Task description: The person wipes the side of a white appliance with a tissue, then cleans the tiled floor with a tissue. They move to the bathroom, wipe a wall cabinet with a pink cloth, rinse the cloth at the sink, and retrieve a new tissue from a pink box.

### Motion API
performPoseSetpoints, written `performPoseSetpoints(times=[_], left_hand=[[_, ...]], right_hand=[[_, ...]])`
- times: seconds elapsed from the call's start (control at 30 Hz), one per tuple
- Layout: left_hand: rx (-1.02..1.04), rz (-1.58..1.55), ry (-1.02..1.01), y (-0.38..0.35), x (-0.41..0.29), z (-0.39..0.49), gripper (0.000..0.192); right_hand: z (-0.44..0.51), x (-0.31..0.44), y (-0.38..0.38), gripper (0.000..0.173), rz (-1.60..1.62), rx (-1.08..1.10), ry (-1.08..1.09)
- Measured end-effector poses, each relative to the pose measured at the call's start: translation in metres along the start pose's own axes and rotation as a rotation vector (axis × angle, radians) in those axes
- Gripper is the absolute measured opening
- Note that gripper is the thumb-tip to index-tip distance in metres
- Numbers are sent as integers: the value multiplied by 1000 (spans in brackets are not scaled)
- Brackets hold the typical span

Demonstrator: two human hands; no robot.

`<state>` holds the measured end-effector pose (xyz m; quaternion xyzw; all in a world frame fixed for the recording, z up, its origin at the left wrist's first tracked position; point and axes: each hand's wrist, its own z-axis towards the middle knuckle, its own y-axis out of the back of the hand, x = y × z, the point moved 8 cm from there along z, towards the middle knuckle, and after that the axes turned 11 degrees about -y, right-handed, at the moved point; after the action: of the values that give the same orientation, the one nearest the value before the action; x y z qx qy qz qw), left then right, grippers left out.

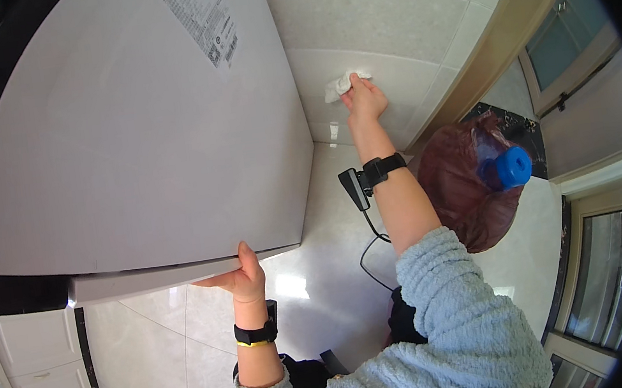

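My right hand (365, 101) pinches a crumpled white cloth or tissue (339, 88) against the pale tiled wall (382, 20). A large white appliance (133, 141), possibly a refrigerator, fills the upper left with its labelled side panel facing me. My left hand (242, 276) grips the edge of its front panel (157, 278), thumb over the edge and fingers on the outer face. The fingers' tips are partly hidden behind that panel. Both wrists wear black straps, the right one carrying a small device (355, 188) with a cable.
A dark red plastic bag (451, 181) stands on the floor by my right forearm, a blue-capped clear bottle (514, 167) sticking out of it. A doorframe (479, 42) borders the wall. Glazed door panels (605, 279) stand at right, white cabinets (45, 370) at lower left. Glossy floor tiles (148, 345) lie below.
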<state>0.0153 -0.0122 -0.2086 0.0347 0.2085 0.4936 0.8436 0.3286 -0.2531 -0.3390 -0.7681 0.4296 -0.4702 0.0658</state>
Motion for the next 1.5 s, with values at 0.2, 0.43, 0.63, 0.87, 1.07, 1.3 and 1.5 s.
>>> performPoseSetpoints(times=[0.2,0.43,0.63,0.87,1.07,1.3,1.5], left_hand=[[-2,150,39,4,-5,8,96],[-24,231,40,8,-2,9,97],[-31,210,15,7,3,1,97],[-71,189,-22,8,2,1,98],[-79,192,-20,8,1,2,98],[-49,256,-60,8,1,1,97],[-57,207,-11,8,9,-6,106]], right_hand=[[4,-16,11,22,-3,-61,-150],[8,-19,13,23,-170,22,-217],[14,-20,12,26,-197,-6,-192],[17,-17,19,21,-288,-66,-121],[21,-14,20,24,-397,-134,-35],[23,-19,18,24,-350,-71,-55],[11,-17,15,22,-275,-15,-98]])
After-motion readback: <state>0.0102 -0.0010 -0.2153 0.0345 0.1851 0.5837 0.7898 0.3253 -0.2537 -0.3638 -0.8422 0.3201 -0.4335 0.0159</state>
